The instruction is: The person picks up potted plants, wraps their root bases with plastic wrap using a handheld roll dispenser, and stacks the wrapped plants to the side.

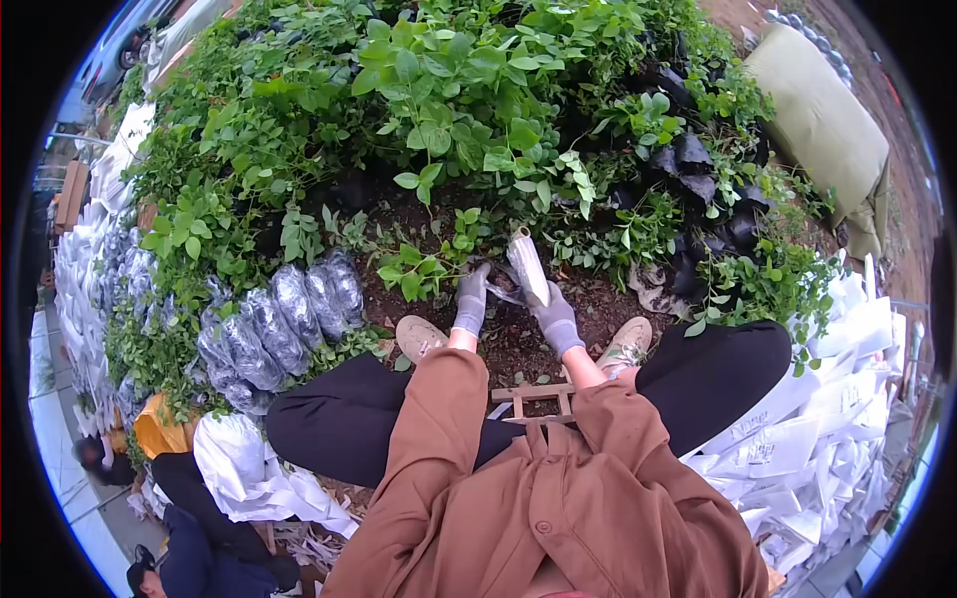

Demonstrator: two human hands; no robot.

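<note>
My right hand (556, 319), in a grey glove, is closed around the lower part of a roll of clear plastic film (526, 264), its open core end tilted up and away from me. My left hand (472, 302), also gloved, is closed at the dark base of a leafy plant (414, 267) whose stems lean to the left. Between my hands a shiny strip of film (506, 294) hangs near that dark base. Fingers partly hide where the film and plant meet.
Film-wrapped bundles (269, 329) lie in rows to the left. Green plants (449, 90) are heaped ahead, with black pots (688, 164) among them at right. White bags (797, 429) pile up on the right. A small wooden stool (533, 402) stands between my legs. Another person (214, 558) sits at lower left.
</note>
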